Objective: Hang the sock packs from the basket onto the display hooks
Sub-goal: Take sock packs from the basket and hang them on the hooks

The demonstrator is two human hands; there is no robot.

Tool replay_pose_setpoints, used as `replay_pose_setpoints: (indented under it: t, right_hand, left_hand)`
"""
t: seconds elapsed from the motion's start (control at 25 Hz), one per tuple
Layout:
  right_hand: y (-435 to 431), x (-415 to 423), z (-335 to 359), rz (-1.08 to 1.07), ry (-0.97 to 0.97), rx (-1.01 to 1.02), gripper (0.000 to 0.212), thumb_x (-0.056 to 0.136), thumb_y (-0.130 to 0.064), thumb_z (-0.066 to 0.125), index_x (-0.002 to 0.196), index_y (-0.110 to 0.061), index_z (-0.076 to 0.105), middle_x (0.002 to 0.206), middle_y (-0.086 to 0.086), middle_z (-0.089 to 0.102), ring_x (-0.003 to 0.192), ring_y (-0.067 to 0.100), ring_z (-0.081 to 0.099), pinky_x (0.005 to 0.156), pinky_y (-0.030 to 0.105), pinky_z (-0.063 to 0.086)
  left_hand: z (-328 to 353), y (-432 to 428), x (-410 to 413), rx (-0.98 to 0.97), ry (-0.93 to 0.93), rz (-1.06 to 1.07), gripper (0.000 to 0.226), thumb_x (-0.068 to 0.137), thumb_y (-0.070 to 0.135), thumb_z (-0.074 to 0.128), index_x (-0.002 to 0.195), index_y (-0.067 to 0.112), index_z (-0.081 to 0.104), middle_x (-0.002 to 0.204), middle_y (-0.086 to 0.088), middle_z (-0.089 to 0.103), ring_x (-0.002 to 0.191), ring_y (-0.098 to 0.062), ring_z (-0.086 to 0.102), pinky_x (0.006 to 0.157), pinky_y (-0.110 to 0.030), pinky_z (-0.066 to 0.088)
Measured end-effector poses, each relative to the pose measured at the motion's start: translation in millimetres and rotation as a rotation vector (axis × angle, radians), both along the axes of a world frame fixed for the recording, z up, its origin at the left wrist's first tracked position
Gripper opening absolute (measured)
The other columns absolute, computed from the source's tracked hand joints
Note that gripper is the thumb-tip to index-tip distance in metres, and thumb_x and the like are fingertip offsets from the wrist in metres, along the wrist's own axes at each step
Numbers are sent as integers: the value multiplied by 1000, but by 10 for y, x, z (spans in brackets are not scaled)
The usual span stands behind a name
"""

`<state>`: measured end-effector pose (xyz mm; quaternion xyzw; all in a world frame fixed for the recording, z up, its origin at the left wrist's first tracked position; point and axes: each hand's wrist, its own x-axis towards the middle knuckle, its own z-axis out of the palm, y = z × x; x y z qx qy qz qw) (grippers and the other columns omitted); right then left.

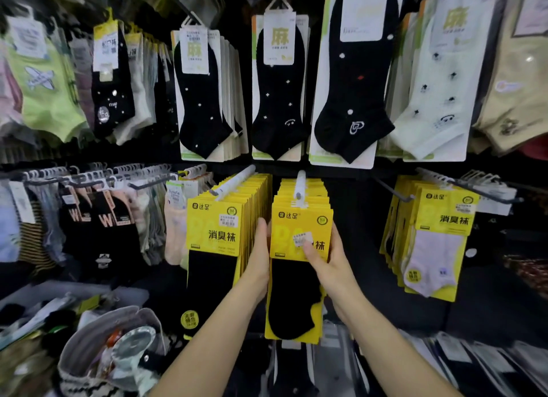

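A stack of yellow sock packs (299,227) is hanging between the two hands, a black sock showing in front. The left hand (258,254) is pressing flat, fingers straight, against the stack's left edge. The right hand (329,266) is gripping the right edge, thumb lying across the front card. Just above both hands, a white hook (300,186) is carrying the stack
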<state>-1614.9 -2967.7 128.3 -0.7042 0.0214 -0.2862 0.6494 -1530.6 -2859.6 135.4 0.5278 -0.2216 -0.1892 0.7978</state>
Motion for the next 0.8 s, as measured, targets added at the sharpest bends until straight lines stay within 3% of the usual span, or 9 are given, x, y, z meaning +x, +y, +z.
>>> replay_pose_setpoints:
  t: [0.12, 0.24, 0.32, 0.4, 0.52, 0.64, 0.68, 0.72, 0.8]
  right_hand:
    - [-6, -103, -242, -3, 83, -7, 96, 71, -45, 66, 149, -27, 13, 119, -28, 50, 107, -10, 51, 85, 10, 43]
    - [58, -90, -398, -14, 121, -39, 84, 73, -32, 73, 144, -28, 27, 125, -12, 56, 117, 8, 54, 92, 23, 46]
    - [53, -91, -403, 4, 128, -17, 81, 76, -28, 74, 143, -28, 29, 127, -7, 57, 118, 11, 54, 98, 33, 45]
    - [51, -123, -428, 5, 141, 3, 84, 74, -33, 74, 144, -26, 27, 131, -5, 55, 120, 13, 52, 102, 37, 44]
    - [100, -170, -462, -1, 160, -28, 83, 71, -36, 73, 142, -24, 31, 130, -4, 55, 121, 13, 52, 99, 32, 45]
    - [89, -230, -434, 12, 196, -44, 79, 77, -31, 73, 143, -24, 30, 134, -4, 52, 123, 14, 50, 104, 37, 42]
    - [54, -290, -467, 20, 206, -34, 81, 78, -30, 72, 145, -23, 26, 139, -5, 47, 127, 14, 47, 107, 39, 39]
    - [21, -396, -550, 25, 237, -18, 84, 79, -31, 71, 147, -23, 22, 144, -8, 39, 132, 15, 40, 111, 38, 35]
    - [-46, -691, -830, 27, 355, 10, 89, 79, -37, 68, 149, -24, 15, 150, -5, 28, 140, 17, 26, 114, 37, 28]
  left_hand:
    - [-359, 65, -110, 76, 23, -27, 59, 91, 61, 19, 101, 36, 71, 104, 9, 72, 96, -7, 67, 69, -16, 53]
    - [-446, 28, -214, 41, 110, -23, 54, 96, 55, 18, 98, 34, 68, 92, 11, 74, 86, -5, 69, 64, -16, 54]
    - [-429, 20, -253, 65, 140, 11, 52, 96, 54, 18, 100, 32, 65, 88, 11, 74, 84, -5, 69, 66, -18, 53]
    - [-440, 31, -295, 85, 142, 80, 50, 96, 54, 21, 105, 31, 65, 93, 6, 74, 92, -11, 67, 75, -24, 53]
    - [-444, 44, -366, 172, 124, 236, 46, 97, 50, 30, 121, 23, 59, 115, -6, 65, 111, -22, 58, 99, -40, 44]
    - [-379, 126, -456, 228, 68, 175, 43, 98, 50, 25, 107, 30, 62, 97, 7, 65, 91, -6, 61, 74, -20, 51]
    - [-393, 184, -497, 254, 64, 159, 45, 98, 51, 22, 113, 31, 60, 102, 11, 64, 94, -2, 60, 74, -15, 50]
    - [-478, 246, -548, 289, 66, 167, 50, 97, 52, 20, 126, 29, 53, 116, 10, 61, 106, -3, 57, 86, -16, 48]
    - [-770, 380, -683, 356, 104, 204, 59, 96, 55, 17, 144, 24, 32, 145, 4, 40, 134, -15, 37, 110, -28, 29]
